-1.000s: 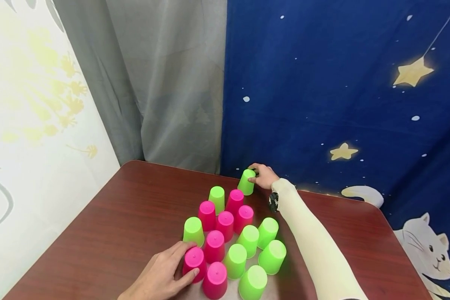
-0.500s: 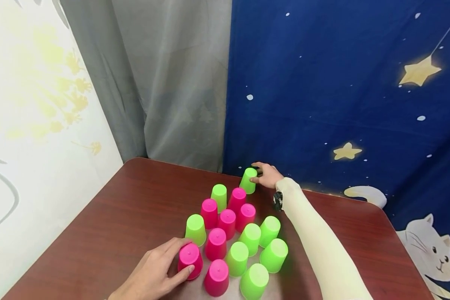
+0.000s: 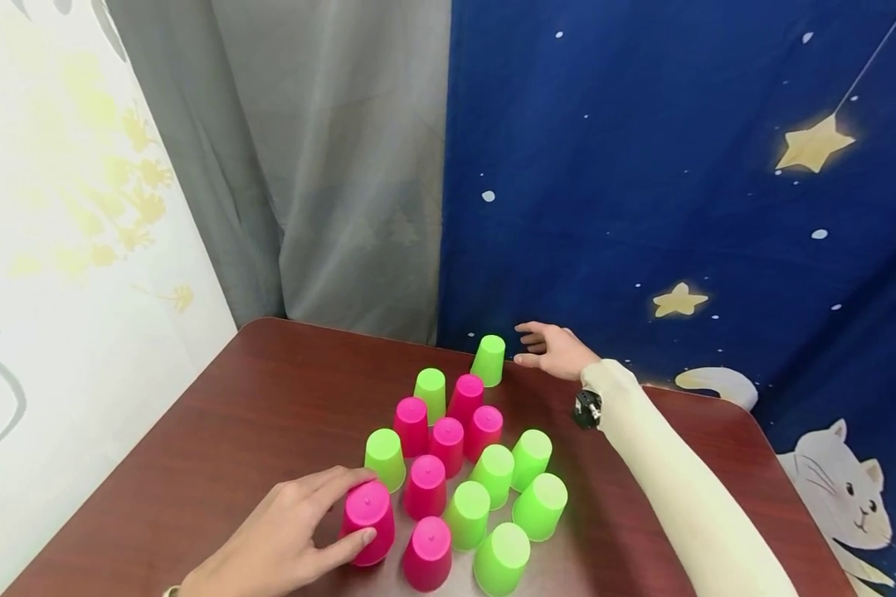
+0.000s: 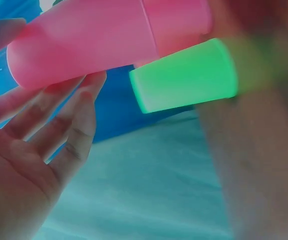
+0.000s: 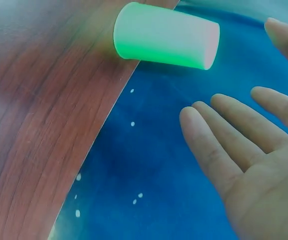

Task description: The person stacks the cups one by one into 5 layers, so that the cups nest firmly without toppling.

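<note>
Upside-down pink and green cups stand in a cluster on the table. My left hand (image 3: 284, 522) holds a pink cup (image 3: 368, 531) at the near left of the cluster, thumb on one side and fingers on the other. The left wrist view shows that pink cup (image 4: 84, 42) between thumb and fingers, with a green cup (image 4: 183, 77) beyond. At the far edge my right hand (image 3: 556, 352) is apart from a green cup (image 3: 489, 361), fingers extended and holding nothing. In the right wrist view, this green cup (image 5: 166, 35) stands beyond the fingertips.
Close to the held cup are a pink cup (image 3: 427, 557), another pink cup (image 3: 426, 489) and a green cup (image 3: 384, 460). More green cups, one nearest the front (image 3: 502, 560), stand right of them. Curtains (image 3: 358, 207) hang behind the wooden table (image 3: 194, 464).
My right hand has let go of the far green cup and drawn off to the right. The left hand has shifted its pink cup slightly left, away from the neighbouring pink cups.
</note>
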Available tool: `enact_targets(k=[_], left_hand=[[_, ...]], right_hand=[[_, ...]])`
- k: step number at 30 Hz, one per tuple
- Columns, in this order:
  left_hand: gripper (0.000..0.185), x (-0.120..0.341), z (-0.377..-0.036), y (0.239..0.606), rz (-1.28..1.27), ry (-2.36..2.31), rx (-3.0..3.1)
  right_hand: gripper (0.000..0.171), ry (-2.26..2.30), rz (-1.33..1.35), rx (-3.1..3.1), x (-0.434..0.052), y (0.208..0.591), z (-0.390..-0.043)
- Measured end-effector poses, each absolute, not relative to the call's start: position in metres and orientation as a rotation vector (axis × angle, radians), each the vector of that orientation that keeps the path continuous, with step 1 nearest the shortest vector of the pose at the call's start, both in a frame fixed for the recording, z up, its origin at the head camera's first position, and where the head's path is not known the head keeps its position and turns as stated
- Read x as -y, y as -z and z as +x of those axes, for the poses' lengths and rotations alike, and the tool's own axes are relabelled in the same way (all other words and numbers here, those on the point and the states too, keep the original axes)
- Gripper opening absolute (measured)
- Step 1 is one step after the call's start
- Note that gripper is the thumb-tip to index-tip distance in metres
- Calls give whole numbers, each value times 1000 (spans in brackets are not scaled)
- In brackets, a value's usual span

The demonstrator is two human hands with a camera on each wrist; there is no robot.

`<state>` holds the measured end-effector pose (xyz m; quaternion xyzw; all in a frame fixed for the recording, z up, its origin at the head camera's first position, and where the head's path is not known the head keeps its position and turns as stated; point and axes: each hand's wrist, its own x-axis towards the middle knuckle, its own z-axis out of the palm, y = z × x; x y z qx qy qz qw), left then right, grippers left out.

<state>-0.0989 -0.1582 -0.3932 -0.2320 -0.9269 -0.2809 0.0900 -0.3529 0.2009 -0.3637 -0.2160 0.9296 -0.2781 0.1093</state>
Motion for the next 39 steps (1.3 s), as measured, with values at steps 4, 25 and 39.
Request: enact_targets(k=[4,25,39], left_hand=[[50,161,-105,376,-759,787,2687],[50,146,-207,331,-934,839,2547],[48,111,-275,328,-810,781,2526]], right_hand=[[60,841,-723,-2724,-213,366,-336],[52,988,-968,-2580,-240,402,-251],[56,1084,-934,-2539,-248,413,-234]])
